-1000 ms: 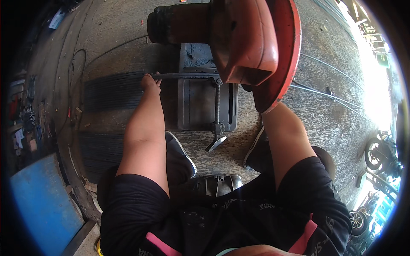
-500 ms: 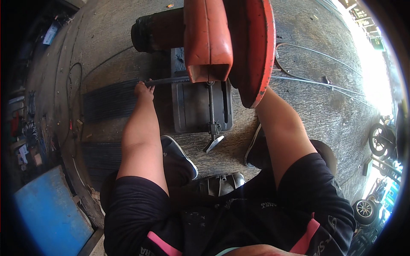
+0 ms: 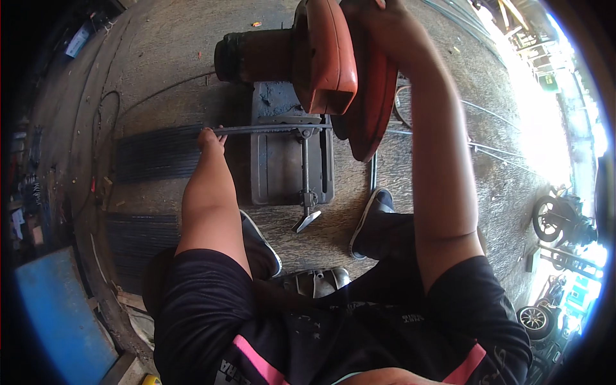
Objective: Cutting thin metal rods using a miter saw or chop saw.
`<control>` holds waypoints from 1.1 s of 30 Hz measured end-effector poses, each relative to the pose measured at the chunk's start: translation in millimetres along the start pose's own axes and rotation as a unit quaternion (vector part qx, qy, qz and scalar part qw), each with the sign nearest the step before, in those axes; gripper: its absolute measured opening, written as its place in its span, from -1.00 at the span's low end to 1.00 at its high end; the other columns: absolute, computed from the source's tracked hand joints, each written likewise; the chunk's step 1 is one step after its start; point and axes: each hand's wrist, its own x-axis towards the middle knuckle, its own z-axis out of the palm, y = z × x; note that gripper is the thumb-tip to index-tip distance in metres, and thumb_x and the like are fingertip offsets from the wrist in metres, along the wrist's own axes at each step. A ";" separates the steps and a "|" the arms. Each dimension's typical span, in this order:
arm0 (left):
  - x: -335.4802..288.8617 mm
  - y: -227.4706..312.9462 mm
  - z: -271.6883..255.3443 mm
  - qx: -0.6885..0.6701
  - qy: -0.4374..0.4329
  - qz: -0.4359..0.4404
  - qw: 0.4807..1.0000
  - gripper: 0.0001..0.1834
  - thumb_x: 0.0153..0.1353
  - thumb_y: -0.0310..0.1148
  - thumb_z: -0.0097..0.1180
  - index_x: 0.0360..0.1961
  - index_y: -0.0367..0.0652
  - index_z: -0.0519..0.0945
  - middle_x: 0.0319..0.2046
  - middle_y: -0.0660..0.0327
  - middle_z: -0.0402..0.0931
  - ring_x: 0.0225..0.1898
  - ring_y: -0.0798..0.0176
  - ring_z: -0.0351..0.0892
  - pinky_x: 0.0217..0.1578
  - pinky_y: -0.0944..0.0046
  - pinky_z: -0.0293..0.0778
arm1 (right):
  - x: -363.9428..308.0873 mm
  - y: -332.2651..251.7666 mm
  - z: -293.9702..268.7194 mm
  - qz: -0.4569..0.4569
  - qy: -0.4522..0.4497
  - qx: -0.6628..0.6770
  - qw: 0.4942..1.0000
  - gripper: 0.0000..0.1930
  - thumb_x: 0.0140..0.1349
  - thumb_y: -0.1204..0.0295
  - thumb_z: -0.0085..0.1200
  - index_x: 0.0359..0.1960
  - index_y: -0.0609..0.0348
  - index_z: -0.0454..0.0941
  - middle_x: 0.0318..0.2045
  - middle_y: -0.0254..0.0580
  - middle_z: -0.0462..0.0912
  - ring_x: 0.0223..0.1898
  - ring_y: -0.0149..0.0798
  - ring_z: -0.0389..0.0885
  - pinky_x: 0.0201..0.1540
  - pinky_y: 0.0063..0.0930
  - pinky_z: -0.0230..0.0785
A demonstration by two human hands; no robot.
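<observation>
An orange chop saw [image 3: 333, 70] with a dark motor stands in front of me, its red disc guard [image 3: 373, 109] on the right. Below it is the grey metal base [image 3: 289, 173], with a clamp screw [image 3: 305, 167] and its handle. My left hand [image 3: 210, 137] is closed round dark metal bars [image 3: 250, 130] that lie across the base at the clamp. At the top edge my right hand [image 3: 382, 25] is bent over the top of the saw. Its fingers are partly cut off by the frame, and the part it grips is hidden.
Bundles of dark rods [image 3: 157, 154] lie on the floor to the left. Long thin rods [image 3: 497, 151] and a cable loop are on the right. A blue panel [image 3: 61, 314] stands at lower left. Motorcycle parts and wheels [image 3: 536, 321] line the right side. My shoes flank the base.
My right hand has come up from behind the disc guard to the top of the saw. The saw head appears lower and smaller. My left hand stays on the bars.
</observation>
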 end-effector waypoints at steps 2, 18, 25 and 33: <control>2.6 -0.9 -2.6 -0.004 -0.004 0.000 1.000 -0.66 0.41 -0.32 -0.21 0.10 -0.30 0.28 -0.04 -0.03 0.41 -0.19 0.02 0.62 0.01 -0.08 0.51 | -3.1 -13.4 -2.9 0.056 0.004 0.018 0.998 -0.77 0.18 0.38 -0.01 -0.16 0.15 0.54 0.08 0.28 0.42 0.06 0.13 0.47 0.15 -0.26 0.32; -7.4 0.2 -5.5 0.065 -0.031 0.026 0.997 -0.65 0.35 -0.33 -0.17 0.12 -0.16 0.40 0.07 -0.01 0.39 -0.04 -0.12 0.53 0.07 -0.08 0.48 | -134.2 -104.0 29.2 0.217 0.132 0.151 0.955 -0.41 0.22 0.48 -0.05 0.30 0.22 0.09 0.04 0.23 0.33 0.03 0.22 0.41 0.03 -0.10 0.40; 60.7 -10.7 -10.7 0.109 -0.065 0.033 0.991 -0.59 0.32 -0.21 -0.12 0.09 -0.23 0.44 0.02 -0.06 0.45 -0.02 -0.06 0.53 0.04 -0.04 0.47 | -166.8 -108.1 52.9 0.181 0.120 0.138 0.966 -0.32 0.13 0.62 -0.07 0.33 0.31 0.00 0.02 0.31 0.33 0.01 0.24 0.34 0.06 -0.06 0.32; 110.3 -21.2 -22.5 0.146 -0.083 0.044 0.985 -0.50 0.30 -0.09 -0.07 0.06 -0.31 0.47 -0.02 -0.09 0.50 0.00 -0.01 0.53 0.01 -0.01 0.46 | -185.5 -116.1 62.9 0.149 0.107 0.099 0.978 -0.33 0.13 0.62 -0.04 0.32 0.34 0.03 -0.02 0.38 0.36 -0.02 0.28 0.32 0.11 0.01 0.24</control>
